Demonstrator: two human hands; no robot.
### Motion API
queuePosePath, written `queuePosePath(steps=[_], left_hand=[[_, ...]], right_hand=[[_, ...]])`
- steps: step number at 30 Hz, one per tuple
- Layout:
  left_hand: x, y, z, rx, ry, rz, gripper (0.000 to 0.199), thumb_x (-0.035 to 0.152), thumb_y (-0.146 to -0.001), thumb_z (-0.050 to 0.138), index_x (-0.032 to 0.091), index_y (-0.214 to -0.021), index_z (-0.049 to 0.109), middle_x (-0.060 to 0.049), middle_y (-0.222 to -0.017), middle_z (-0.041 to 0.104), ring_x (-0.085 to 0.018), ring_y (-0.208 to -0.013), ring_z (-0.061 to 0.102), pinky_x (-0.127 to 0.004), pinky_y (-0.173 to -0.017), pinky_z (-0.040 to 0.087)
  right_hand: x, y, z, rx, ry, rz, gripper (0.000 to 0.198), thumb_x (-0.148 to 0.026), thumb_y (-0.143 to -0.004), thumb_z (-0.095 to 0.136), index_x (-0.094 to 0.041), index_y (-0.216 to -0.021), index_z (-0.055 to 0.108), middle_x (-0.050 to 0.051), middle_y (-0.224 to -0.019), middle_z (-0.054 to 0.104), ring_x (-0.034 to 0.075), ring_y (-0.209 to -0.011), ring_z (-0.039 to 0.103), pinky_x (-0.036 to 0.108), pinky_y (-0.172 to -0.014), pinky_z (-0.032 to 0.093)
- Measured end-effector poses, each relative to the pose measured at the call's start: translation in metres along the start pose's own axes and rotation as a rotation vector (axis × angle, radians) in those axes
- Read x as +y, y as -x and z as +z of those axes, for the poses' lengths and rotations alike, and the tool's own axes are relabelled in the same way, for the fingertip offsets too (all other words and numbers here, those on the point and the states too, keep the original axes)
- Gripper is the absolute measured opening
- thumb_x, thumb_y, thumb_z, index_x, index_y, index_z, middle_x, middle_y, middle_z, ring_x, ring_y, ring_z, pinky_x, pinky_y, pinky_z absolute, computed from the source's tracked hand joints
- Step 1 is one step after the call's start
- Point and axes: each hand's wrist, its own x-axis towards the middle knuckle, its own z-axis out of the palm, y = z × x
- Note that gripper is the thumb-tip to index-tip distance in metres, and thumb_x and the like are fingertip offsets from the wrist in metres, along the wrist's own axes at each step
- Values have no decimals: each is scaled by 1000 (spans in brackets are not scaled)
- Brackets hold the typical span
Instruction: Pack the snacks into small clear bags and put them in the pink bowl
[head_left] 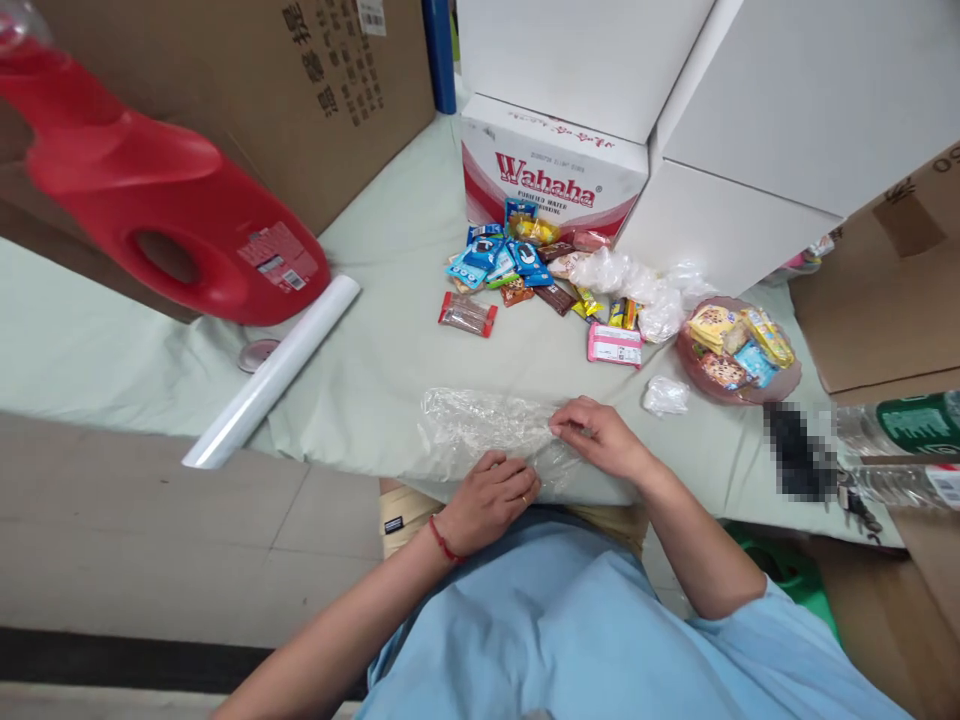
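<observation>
A crumpled sheet of clear plastic film (pixel 480 420) lies spread on the cloth near the table's front edge. My right hand (pixel 600 438) pinches its right end between thumb and fingertips. At its lower edge my left hand (pixel 487 503) is closed, the fingers together and curled over the film; the fingertips are partly hidden. Beyond the film a brown snack in a clear wrapper with red ends (pixel 467 314) and a pink-and-white packet (pixel 615 345) lie apart from a pile of small wrapped snacks (pixel 510 258). A small crumpled plastic ball (pixel 666 395) sits right of my right hand.
Left stand a red jug (pixel 187 150) and a long white roll (pixel 277 370). A Wahaha carton (pixel 551 170) and white boxes (pixel 735 220) border the back. Right are a pink bowl (pixel 682 355) of snacks, plastic bottles (pixel 862 430), keys (pixel 859 510) and a pixelated dark object (pixel 802 455).
</observation>
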Motion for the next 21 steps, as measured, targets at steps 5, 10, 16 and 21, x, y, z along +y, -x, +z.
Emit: queuePosePath(steps=[5,10,16,21], left_hand=[[-9,18,-12,-102,98,-21,18,12,-101,51,19,-103,67,-3,-92,74,-17,-88,63,-36,-83,40],[-23,35,-42,-124,325,-115,31,5,-91,48,22,-109,67,-5,-110,76,-20,-103,65,-40,-94,43],[-24,32,-62,139,372,-417,24,15,-92,46,22,-98,67,-7,-102,75,-24,-100,63,-43,-89,47],[-27,2,-34,267,117,-949,28,37,-104,42,22,-96,64,-10,-101,71,-26,-99,62,-45,-88,48]], right_hand=[[16,-6,-23,191,-307,352,34,-53,-88,67,-20,-91,67,-2,-71,59,13,-63,50,27,-60,39],[38,9,-51,118,-137,468,39,-58,-85,65,-19,-86,67,0,-70,63,16,-63,55,29,-62,43],[18,5,-78,-63,219,260,51,-57,-91,65,-23,-128,68,13,-131,67,30,-119,63,42,-99,51],[-6,-37,-37,-107,260,9,61,-56,-87,74,-21,-135,63,13,-127,68,30,-118,60,46,-105,46]])
